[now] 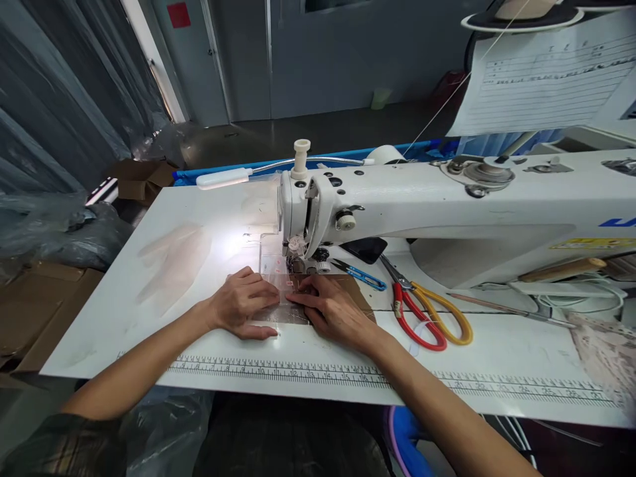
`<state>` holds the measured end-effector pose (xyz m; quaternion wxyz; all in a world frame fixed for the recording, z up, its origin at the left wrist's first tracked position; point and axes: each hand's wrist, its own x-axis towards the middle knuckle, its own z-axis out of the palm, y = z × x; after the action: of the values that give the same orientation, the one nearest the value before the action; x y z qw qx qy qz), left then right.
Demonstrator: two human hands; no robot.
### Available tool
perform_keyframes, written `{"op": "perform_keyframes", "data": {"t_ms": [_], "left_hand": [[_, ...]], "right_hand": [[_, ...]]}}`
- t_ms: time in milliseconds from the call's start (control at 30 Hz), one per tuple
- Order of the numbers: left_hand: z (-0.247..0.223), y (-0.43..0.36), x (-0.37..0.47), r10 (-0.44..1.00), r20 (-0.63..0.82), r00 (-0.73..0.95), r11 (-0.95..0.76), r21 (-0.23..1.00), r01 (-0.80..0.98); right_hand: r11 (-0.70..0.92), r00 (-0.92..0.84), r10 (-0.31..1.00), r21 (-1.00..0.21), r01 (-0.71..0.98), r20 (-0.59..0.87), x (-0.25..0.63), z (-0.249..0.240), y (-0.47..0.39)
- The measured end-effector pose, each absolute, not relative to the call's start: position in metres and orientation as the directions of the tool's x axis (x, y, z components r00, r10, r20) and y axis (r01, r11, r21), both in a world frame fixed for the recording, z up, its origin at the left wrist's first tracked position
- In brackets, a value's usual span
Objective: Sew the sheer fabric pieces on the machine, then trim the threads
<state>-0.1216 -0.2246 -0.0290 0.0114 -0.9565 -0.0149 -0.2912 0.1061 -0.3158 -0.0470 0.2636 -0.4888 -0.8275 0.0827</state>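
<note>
Sheer fabric (pixel 292 313), one piece; left hand (pixel 244 303) atop, fingers parted; right hand (pixel 334 306), fingers bent, grip unclear

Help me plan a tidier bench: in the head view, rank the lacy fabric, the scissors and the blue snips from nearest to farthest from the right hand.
1. Blue snips: just beyond the right hand, slightly to its right.
2. Scissors: right of the snips.
3. Lacy fabric: at the view's right edge.

Both hands (pixel 242 303) (pixel 338 310) lie palms down, close together.
</note>
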Motion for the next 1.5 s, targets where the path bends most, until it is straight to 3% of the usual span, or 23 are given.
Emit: {"op": "perform_keyframes", "data": {"t_ms": [267, 633, 967, 1267, 1500], "left_hand": [[-0.019, -0.203, -0.121, 0.148, 0.413, 0.899, -0.989, 0.087, 0.123], [-0.035, -0.205, -0.119, 0.19, 0.404, 0.895, -0.98, 0.131, 0.149], [-0.027, -0.214, -0.112, 0.278, 0.266, 0.923, -0.955, -0.03, 0.296], [-0.017, -0.217, -0.103, 0.232, 0.165, 0.959, -0.942, -0.208, 0.264], [-0.016, -0.206, -0.1, 0.2, 0.157, 0.967, -0.956, -0.183, 0.228]], "right_hand": [[0.505, -0.362, 0.852, -0.415, 0.757, 0.379, 0.105, -0.049, -0.314], [0.52, -0.38, 0.842, -0.393, 0.758, 0.382, 0.107, -0.05, -0.314], [0.528, -0.385, 0.834, -0.37, 0.764, 0.395, 0.107, -0.054, -0.314], [0.516, -0.374, 0.844, -0.394, 0.76, 0.384, 0.106, -0.052, -0.314], [0.463, -0.334, 0.88, -0.444, 0.767, 0.339, 0.106, -0.053, -0.314]]}}
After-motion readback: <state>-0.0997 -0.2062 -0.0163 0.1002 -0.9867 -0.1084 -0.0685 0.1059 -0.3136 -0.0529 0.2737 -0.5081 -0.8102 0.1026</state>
